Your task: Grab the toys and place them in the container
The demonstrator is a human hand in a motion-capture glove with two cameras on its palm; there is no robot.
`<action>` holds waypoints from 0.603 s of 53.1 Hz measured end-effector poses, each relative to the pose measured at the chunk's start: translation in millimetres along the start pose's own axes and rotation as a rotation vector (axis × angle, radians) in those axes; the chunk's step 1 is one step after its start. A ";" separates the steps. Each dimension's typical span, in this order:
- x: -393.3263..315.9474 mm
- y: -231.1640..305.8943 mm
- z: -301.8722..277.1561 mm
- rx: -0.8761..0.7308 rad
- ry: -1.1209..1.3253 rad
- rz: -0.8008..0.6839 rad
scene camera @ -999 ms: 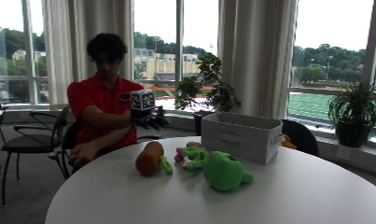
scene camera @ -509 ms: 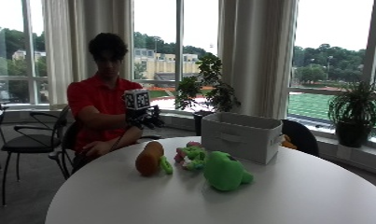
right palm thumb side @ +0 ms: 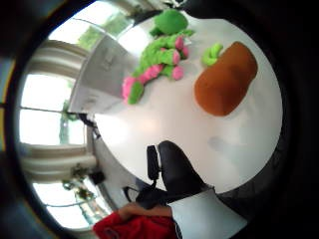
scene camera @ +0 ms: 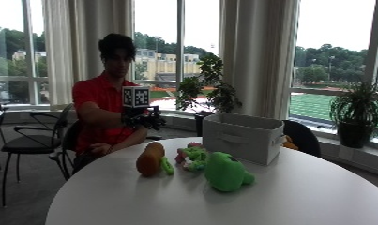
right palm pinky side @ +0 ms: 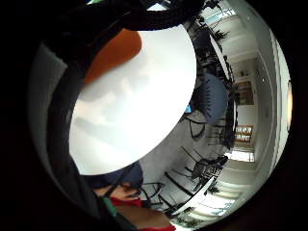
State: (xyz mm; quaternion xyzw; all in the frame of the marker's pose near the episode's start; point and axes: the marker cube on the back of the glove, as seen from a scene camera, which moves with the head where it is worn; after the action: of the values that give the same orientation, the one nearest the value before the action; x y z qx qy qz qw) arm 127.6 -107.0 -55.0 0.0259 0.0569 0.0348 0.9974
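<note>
So the person in the red shirt point(scene camera: 98, 105) sat at the far edge of a round white table point(scene camera: 288, 197), with chairs point(scene camera: 32, 140) off behind and potted plants point(scene camera: 357, 112) along the windows. The gloved right hand point(scene camera: 146, 118) was up in the air above the table's near-to-them edge, holding nothing; the fingers looked sort of loosely curled and hanging, though they were dark and hard to read from where I stood, so I'd call it a relaxed, empty hand. The bare hand point(scene camera: 100, 149) sat low by the table edge on their side. Nothing really stood between the glove and the toys, just bare tabletop. Closest to the hand, below and a bit out from it, lay the orange plush toy point(scene camera: 150, 159) with a small green bit at its side; from the thumb-side palm camera that orange one point(right palm thumb side: 225, 78) was the nearest thing beyond the glove's fingers point(right palm thumb side: 174, 169). Just past it was the green and pink plush point(scene camera: 192, 157), and beside that, further toward the table's middle, the big round green plush point(scene camera: 224, 172). The white fabric container point(scene camera: 243, 137) stood behind the toys, further from the hand than any of them, near the pink-and-green one but not clearly touching it.
</note>
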 end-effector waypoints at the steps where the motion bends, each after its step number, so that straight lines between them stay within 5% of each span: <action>1: 3.5 -7.1 -1.4 -0.002 -0.009 -0.001; 10: 25.7 -51.6 -6.3 0.097 -0.116 -0.003; 32: 37.3 -75.5 39.9 -0.146 -0.231 -0.013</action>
State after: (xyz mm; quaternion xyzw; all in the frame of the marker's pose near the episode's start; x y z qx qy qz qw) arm 174.1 -181.4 -23.7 -0.0432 -0.0608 0.0291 0.9968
